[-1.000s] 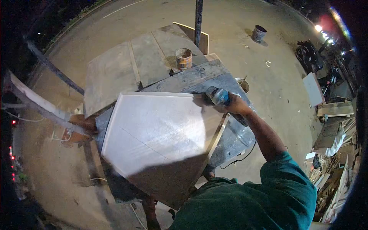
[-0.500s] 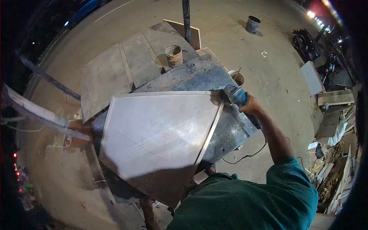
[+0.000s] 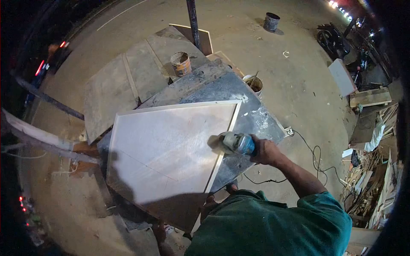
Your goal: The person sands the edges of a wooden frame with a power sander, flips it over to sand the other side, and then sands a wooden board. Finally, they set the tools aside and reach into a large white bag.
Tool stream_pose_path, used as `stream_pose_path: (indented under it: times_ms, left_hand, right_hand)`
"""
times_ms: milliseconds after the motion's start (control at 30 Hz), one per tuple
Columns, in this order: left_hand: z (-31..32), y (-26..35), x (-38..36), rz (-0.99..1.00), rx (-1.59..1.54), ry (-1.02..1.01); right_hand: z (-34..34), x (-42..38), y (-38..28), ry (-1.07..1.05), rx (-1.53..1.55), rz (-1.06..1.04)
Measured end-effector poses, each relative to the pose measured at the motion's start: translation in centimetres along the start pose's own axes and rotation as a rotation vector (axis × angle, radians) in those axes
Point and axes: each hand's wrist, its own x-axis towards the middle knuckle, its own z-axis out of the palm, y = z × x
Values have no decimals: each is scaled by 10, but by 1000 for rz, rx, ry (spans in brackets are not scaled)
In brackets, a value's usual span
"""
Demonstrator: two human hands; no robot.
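Observation:
My right hand point(image 3: 267, 151) is wrapped round a blue angle grinder point(image 3: 243, 144). Its disc end, partly blurred, meets the raised right-hand rim of a pale wooden panel point(image 3: 166, 141). The panel has thin strips along its edges and a faint line across its face. Down at the panel's shaded near edge is my left hand point(image 3: 159, 230), closed on that edge, its fingers only dimly visible. Under the panel lies a dark, stained work surface point(image 3: 239, 89).
A rusty paint tin point(image 3: 181, 64) stands on boards beyond the panel. Past the right edge is a bucket point(image 3: 253, 83) with a stick in it. A power cord point(image 3: 317, 158) trails over the ground, near scrap wood point(image 3: 371, 187). A dark post point(image 3: 193, 23) rises behind.
My right hand has brought the grinder from the panel's far right corner down along its right rim toward me. The whole view has shifted slightly. My left hand stays at the near edge.

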Motion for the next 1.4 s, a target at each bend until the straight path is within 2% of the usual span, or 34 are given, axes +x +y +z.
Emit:
stream_pose_path:
  times_ms: [33, 133, 233, 300, 367, 433, 500, 567, 600, 633, 667, 700, 733, 767, 800, 833, 867, 933, 1033, 1200, 1267, 1300, 1367, 1400]
  left_hand:
    - [-5, -7, 8, -39, -64, -21]
    - [-12, -13, 16, -36, -19, 94]
    - [-10, -6, 6, -60, -215, -37]
    - [38, 33, -28, 24, 78, 144]
    - [20, 11, -15, 61, 178, 195]
    - [44, 33, -33, 160, 526, 384]
    - [75, 48, -44, 392, 798, 683]
    - [103, 46, -27, 727, 815, 1035]
    - [117, 50, -18, 823, 550, 765]
    - [150, 75, -18, 1040, 632, 658]
    - [183, 99, -17, 1266, 706, 516]
    - [219, 129, -22, 1465, 769, 353]
    - [275, 140, -44, 1054, 585, 147]
    - [327, 190, -96, 1091, 739, -50]
    - [359, 193, -87, 1229, 853, -316]
    - [393, 190, -92, 1181, 836, -484]
    - [420, 209, -120, 1119, 967, -637]
    - [461, 200, -137, 1278, 1202, -659]
    - [489, 180, -140, 1331, 1276, -625]
    - [491, 169, -140, 1286, 1412, -615]
    - [490, 163, -138, 1405, 1424, -553]
    - [491, 158, -135, 1390, 1417, -522]
    - [490, 148, -129, 1588, 1415, -386]
    - [488, 152, -136, 1569, 1380, -382]
  right_hand:
    - [2, -1, -1, 12, -47, -32]
    - [-6, 16, 14, -16, -60, -11]
    - [-29, 42, 43, 87, 28, -84]
    - [-32, 82, 76, 219, -88, -71]
    - [-45, 118, 105, 267, -54, -11]
    - [-50, 127, 129, 319, -17, 47]
    - [-50, 126, 146, 562, 361, -136]
    - [-47, 96, 135, 487, 768, -25]
    - [-43, 76, 124, 502, 915, 79]
    - [-36, 62, 113, 512, 1060, 183]
    - [-22, 56, 112, 501, 1063, 170]
    - [-7, 54, 112, 425, 1379, 191]
    - [3, 51, 112, 331, 1689, 210]
    - [7, 47, 107, 313, 1687, 194]
    - [10, 41, 98, 247, 1811, 180]
    - [12, 34, 87, 177, 1934, 169]
    - [7, 21, 69, 180, 1952, 89]
    - [18, 19, 67, 139, 2025, 94]
    - [23, 11, 68, 63, 2106, 126]
    - [31, 4, 77, 42, 2151, 84]
    - [38, 9, 83, 66, 2163, 73]
    - [40, 10, 87, 30, 2149, 71]
    - [44, 16, 90, 24, 2149, 37]
    - [39, 11, 84, 10, 2121, 18]
